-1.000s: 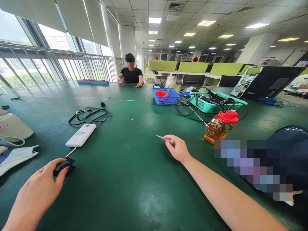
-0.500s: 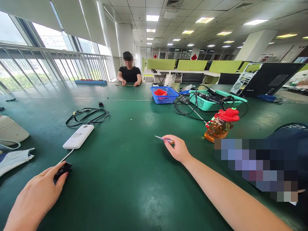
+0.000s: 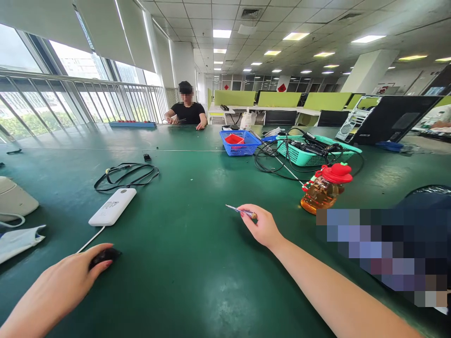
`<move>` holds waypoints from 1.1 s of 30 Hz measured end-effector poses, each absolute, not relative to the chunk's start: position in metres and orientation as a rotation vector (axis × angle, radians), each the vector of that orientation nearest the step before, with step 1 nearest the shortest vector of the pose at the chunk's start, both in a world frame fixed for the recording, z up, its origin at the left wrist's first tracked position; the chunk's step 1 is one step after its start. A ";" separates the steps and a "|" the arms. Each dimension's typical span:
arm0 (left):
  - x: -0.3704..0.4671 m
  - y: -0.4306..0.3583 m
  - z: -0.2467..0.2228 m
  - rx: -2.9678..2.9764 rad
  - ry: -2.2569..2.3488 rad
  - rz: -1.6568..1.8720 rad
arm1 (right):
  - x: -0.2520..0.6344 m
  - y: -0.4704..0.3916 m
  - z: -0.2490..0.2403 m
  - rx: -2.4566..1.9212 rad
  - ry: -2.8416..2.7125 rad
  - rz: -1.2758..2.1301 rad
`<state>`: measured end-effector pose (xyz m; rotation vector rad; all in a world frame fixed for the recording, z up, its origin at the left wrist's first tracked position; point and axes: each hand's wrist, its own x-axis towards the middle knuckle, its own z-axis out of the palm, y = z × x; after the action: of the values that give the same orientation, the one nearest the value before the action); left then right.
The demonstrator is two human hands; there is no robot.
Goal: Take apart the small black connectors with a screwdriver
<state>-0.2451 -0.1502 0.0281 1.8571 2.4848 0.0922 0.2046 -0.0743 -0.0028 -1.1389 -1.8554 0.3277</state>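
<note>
My left hand (image 3: 68, 279) is closed around a small black block-like object (image 3: 106, 256), partly hidden by the fingers, at the lower left. Just beyond that hand, a white power bank (image 3: 112, 206) lies on the green table (image 3: 190, 281), and its white cable (image 3: 90, 240) runs back towards my wrist. A loosely coiled black cable (image 3: 150, 177) rests behind the power bank. Nearer the middle, my right hand (image 3: 262, 226) pinches a small screwdriver (image 3: 233, 208) by its handle. Its thin tip points left, above the tabletop.
A red-capped bottle of amber liquid (image 3: 317, 195) stands right of my right hand. Behind it are a teal basket (image 3: 299, 158) of black cables and a blue basket (image 3: 239, 150). A face mask (image 3: 21, 241) lies far left. Another person (image 3: 188, 110) sits at the far end.
My left hand has shifted right and slightly nearer with the black object, which now looks turned. My right hand keeps its pinch on the screwdriver. The far person's one hand has risen.
</note>
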 end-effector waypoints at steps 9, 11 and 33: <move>-0.048 -0.064 0.068 2.690 1.566 0.229 | 0.198 -0.087 0.002 -1.036 -2.087 0.059; -0.023 -0.039 0.054 2.700 1.556 0.259 | 0.197 -0.086 0.001 -1.071 -2.090 -0.020; -0.015 0.008 -0.006 2.383 1.200 0.638 | 0.192 -0.096 0.009 -0.895 -2.303 -0.287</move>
<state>-0.0146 0.0085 -0.0062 2.3831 1.1999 0.6382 0.1920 -0.0958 0.0088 -0.8955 -2.3027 -0.2875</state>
